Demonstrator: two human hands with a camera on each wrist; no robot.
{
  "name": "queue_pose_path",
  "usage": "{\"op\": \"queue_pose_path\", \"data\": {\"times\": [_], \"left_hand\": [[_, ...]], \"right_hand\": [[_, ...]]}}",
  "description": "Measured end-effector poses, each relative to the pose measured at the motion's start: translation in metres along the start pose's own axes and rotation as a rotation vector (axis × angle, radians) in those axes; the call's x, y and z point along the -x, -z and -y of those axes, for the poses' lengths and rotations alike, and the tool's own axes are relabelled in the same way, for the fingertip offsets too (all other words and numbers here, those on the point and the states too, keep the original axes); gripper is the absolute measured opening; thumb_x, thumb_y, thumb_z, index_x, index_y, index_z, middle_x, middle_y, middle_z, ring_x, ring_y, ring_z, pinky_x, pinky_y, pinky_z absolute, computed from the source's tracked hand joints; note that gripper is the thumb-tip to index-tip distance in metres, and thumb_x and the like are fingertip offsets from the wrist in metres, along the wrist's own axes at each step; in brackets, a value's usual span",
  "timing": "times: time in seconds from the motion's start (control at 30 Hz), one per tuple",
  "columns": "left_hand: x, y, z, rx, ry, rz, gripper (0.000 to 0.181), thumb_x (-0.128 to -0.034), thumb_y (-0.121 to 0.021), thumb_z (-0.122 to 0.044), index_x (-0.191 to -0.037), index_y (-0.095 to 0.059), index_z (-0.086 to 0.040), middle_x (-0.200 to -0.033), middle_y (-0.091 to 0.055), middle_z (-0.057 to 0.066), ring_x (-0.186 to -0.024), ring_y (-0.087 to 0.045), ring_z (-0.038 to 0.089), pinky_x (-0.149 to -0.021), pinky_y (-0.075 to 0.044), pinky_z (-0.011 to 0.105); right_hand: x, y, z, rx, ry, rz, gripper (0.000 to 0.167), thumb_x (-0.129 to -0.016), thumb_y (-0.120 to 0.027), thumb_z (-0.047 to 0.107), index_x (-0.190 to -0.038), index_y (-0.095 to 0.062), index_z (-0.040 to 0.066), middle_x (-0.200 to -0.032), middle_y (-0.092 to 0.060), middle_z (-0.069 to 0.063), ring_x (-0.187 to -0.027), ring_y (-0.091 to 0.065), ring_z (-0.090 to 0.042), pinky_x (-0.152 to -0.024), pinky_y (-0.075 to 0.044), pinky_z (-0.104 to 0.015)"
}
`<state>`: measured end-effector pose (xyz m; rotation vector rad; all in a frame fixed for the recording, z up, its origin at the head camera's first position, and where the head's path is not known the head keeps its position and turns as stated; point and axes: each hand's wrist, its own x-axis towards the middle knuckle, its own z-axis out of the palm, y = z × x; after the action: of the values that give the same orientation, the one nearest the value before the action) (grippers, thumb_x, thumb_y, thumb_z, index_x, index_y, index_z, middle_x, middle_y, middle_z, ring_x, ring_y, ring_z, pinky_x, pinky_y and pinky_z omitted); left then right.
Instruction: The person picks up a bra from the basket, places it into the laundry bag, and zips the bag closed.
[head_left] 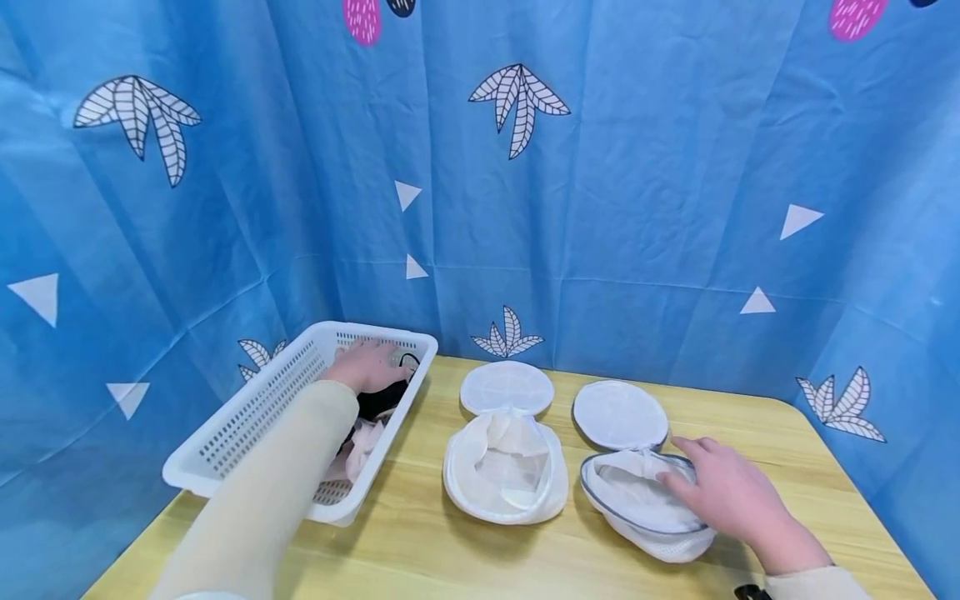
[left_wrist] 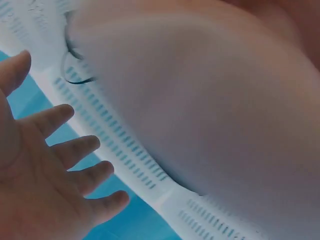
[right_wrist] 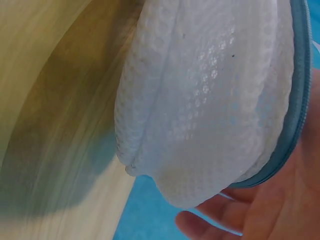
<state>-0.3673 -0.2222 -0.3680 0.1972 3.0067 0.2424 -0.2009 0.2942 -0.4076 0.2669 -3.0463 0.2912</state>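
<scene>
Head view: wooden table [head_left: 420, 542], blue curtain [head_left: 660, 167]; left grip [head_left: 370, 367] spread; can't tell if right grip [head_left: 729, 492] pinches bag [head_left: 637, 510].

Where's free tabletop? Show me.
The wooden table is bare right of the right hand, between the perforated basket and white-rimmed mesh bag, and in front of that bag. Crowded: between it and the gray-rimmed mesh bag.

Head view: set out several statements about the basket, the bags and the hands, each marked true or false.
1. The left hand is inside the white basket. True.
2. Both bags are closed. False: the left lid and right lid lie open.
3. The right hand touches the grey-rimmed mesh laundry bag. True.
4. The basket stands between the bags. False: it stands left of the white-rimmed mesh laundry bag.
5. Pale pink cloth lies on the tabletop. False: the pale pink cloth is in the basket.
</scene>
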Motion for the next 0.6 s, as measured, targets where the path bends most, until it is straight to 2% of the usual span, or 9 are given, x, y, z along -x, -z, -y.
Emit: {"op": "queue_pose_path", "data": {"times": [0.17, 0.27, 0.43, 0.53, 0.6], "left_hand": [[-0.005, -0.006, 0.011, 0.026, 0.031, 0.052, 0.078, -0.0958, -0.058, -0.056, -0.156, -0.039, -0.011, -0.157, -0.037, 0.022, -0.144, -0.027, 0.048, -0.109, -0.018, 0.073], [-0.006, -0.009, 0.018, 0.063, 0.041, 0.093, 0.082, -0.093, -0.063, -0.056, -0.157, -0.037, -0.012, -0.156, -0.038, 0.022, -0.142, -0.032, 0.046, -0.109, -0.024, 0.07], [-0.002, -0.013, 0.024, 0.133, 0.028, 0.13, 0.094, -0.088, -0.069, -0.056, -0.158, -0.032, -0.006, -0.156, -0.037, 0.025, -0.142, -0.033, 0.046, -0.112, -0.029, 0.06], [0.0, -0.016, 0.026, 0.171, 0.017, 0.141, 0.101, -0.0847, -0.073, -0.058, -0.159, -0.029, -0.005, -0.157, -0.034, 0.026, -0.143, -0.03, 0.046, -0.113, -0.028, 0.059], [0.0, -0.019, 0.028, 0.184, 0.023, 0.141, 0.101, -0.0836, -0.076, -0.056, -0.159, -0.03, -0.005, -0.156, -0.035, 0.026, -0.143, -0.031, 0.045, -0.113, -0.028, 0.059]], "right_hand": [[0.0, -0.005, -0.002, 0.011, -0.015, 0.05, 0.061, -0.092, -0.066, 0.055, -0.126, -0.067, 0.005, -0.118, -0.065, -0.022, -0.102, -0.064, -0.045, -0.076, -0.052, -0.062], [0.0, -0.009, -0.003, 0.01, -0.024, 0.065, 0.057, -0.091, -0.068, 0.054, -0.123, -0.069, 0.007, -0.115, -0.066, -0.019, -0.099, -0.065, -0.043, -0.074, -0.052, -0.061], [-0.002, -0.011, -0.005, -0.007, -0.043, 0.042, 0.054, -0.089, -0.074, 0.037, -0.131, -0.062, 0.004, -0.123, -0.063, -0.024, -0.106, -0.062, -0.047, -0.076, -0.051, -0.063], [-0.004, -0.012, -0.006, -0.017, -0.061, 0.034, 0.055, -0.088, -0.075, 0.027, -0.133, -0.058, 0.001, -0.126, -0.062, -0.026, -0.109, -0.061, -0.048, -0.078, -0.05, -0.063], [-0.006, -0.013, -0.008, -0.029, -0.086, 0.047, 0.051, -0.087, -0.075, 0.024, -0.128, -0.059, -0.001, -0.12, -0.065, -0.023, -0.103, -0.063, -0.045, -0.075, -0.051, -0.061]]}}
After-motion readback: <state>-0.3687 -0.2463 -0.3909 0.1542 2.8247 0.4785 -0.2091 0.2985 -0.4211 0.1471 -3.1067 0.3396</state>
